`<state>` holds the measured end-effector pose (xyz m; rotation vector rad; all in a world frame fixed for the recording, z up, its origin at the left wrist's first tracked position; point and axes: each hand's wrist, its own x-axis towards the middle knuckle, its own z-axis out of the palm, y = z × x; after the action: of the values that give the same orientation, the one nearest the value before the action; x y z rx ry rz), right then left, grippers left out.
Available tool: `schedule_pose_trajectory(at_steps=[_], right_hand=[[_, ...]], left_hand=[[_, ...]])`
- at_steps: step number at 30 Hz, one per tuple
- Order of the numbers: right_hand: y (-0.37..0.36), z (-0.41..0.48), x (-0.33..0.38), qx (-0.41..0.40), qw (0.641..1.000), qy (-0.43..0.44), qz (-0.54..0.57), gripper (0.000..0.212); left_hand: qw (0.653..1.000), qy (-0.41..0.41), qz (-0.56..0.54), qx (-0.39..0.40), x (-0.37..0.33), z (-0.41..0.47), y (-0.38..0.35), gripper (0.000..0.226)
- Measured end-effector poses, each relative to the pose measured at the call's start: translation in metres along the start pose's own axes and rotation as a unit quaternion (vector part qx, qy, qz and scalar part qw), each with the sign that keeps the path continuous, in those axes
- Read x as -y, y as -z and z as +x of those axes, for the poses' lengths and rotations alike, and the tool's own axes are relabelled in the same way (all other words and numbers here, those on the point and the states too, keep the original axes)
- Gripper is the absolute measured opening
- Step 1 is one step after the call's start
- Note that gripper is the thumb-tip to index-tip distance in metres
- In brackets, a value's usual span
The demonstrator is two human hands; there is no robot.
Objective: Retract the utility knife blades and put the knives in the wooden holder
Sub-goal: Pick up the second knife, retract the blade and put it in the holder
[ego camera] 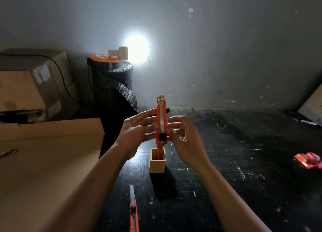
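Upright knife: an orange utility knife [161, 122] stands nearly vertical, its lower end down inside the wooden holder [157, 160], its metal tip pointing up; no blade shows beyond the tip, and its black slider knob sits low on the body.
Wooden holder: a small square open-topped box of pale wood, standing on the dark table [235, 162] near the middle of the view.
Left hand: the left hand [137, 129] is at the knife's left side, fingers spread and extended, fingertips touching the orange body; it is not wrapped around it.
Right hand: the right hand [184, 135] is at the knife's right side, fingers loosely curled, fingertips at the body near the knob; whether it pinches the knife firmly cannot be told.
Second knife: another orange knife [133, 210] lies flat on the table nearer the person, well apart from the holder, with its blade pushed out.
Cardboard: a large cardboard box [45, 162] fills the left foreground.
Right edge: a pink and orange packet [309, 160] lies on the table.
Background: a bright lamp [137, 48] glares against the grey wall.
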<state>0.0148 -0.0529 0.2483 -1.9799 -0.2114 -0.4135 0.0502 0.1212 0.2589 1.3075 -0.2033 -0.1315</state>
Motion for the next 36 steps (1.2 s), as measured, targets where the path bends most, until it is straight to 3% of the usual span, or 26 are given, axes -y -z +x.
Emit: schedule_pose_trajectory(at_steps=[4, 12, 17, 22, 28, 30, 36], right_hand=[[-0.004, 0.027, -0.013, -0.011, 1.000, -0.009, 0.009, 0.033], [-0.020, 0.075, -0.064, 0.054, 0.998, -0.040, 0.012, 0.049], [-0.038, 0.092, -0.124, 0.020, 0.997, -0.077, 0.018, 0.051], [-0.065, 0.112, -0.177, 0.029, 0.993, -0.108, -0.036, 0.046], [-0.093, 0.117, -0.213, 0.098, 0.983, -0.105, -0.113, 0.040], [-0.101, 0.115, -0.223, 0.125, 0.978, -0.098, -0.139, 0.038], [-0.116, 0.109, -0.241, 0.154, 0.968, -0.075, -0.183, 0.023]], left_hand=[[0.999, 0.024, 0.030, 0.001, 0.022, 0.005, 0.006, 0.046], [0.995, 0.070, 0.052, -0.038, 0.077, 0.036, 0.026, 0.042], [0.965, 0.131, 0.206, -0.094, 0.148, 0.064, 0.051, 0.044], [0.921, 0.171, 0.340, -0.080, 0.206, 0.086, 0.053, 0.082], [0.906, 0.202, 0.369, -0.045, 0.242, 0.108, 0.048, 0.118], [0.919, 0.200, 0.339, -0.042, 0.250, 0.112, 0.048, 0.116], [0.940, 0.163, 0.296, -0.048, 0.263, 0.109, 0.050, 0.077]])
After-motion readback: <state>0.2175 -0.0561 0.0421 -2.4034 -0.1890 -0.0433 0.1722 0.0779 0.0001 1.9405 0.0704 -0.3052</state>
